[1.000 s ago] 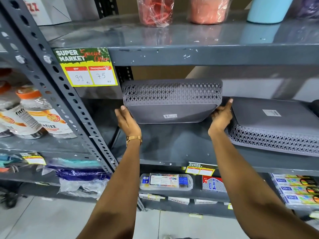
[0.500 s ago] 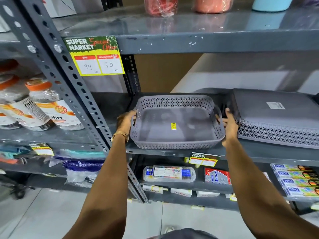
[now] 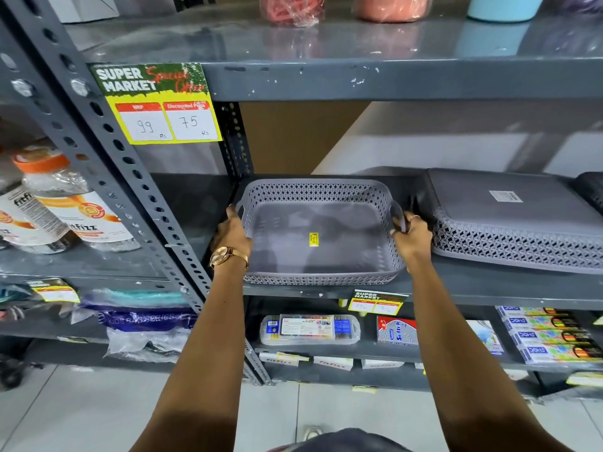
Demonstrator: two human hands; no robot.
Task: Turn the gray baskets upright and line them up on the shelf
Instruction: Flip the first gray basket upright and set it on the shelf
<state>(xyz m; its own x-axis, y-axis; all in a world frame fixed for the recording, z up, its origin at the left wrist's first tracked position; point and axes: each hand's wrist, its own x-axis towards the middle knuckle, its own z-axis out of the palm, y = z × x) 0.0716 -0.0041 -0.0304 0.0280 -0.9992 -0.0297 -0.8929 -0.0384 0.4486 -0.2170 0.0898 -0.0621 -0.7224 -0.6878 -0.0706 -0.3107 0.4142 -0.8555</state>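
Note:
A gray lattice-walled basket (image 3: 326, 275) sits upright on the dark metal shelf (image 3: 473, 288), at its left end, a yellow sticker on its floor. My left hand (image 3: 233, 228) grips its left handle and my right hand (image 3: 409, 231) grips its right handle. Right beside it lies a second gray basket (image 3: 509, 223), upside down with a white label on its bottom. The edge of a darker third basket (image 3: 590, 190) shows at the far right, cut off by the frame.
A perforated steel upright (image 3: 143, 197) stands just left of the basket. The shelf above (image 3: 359, 79) hangs low overhead with a price tag (image 3: 160, 106). Bottles (image 3: 75, 203) fill the left bay; boxed goods (image 3: 310, 329) lie on the shelf below.
The basket was held on edge with its bottom facing me; it has been turned open side up and set down on the shelf. Both hands stayed on its ends.

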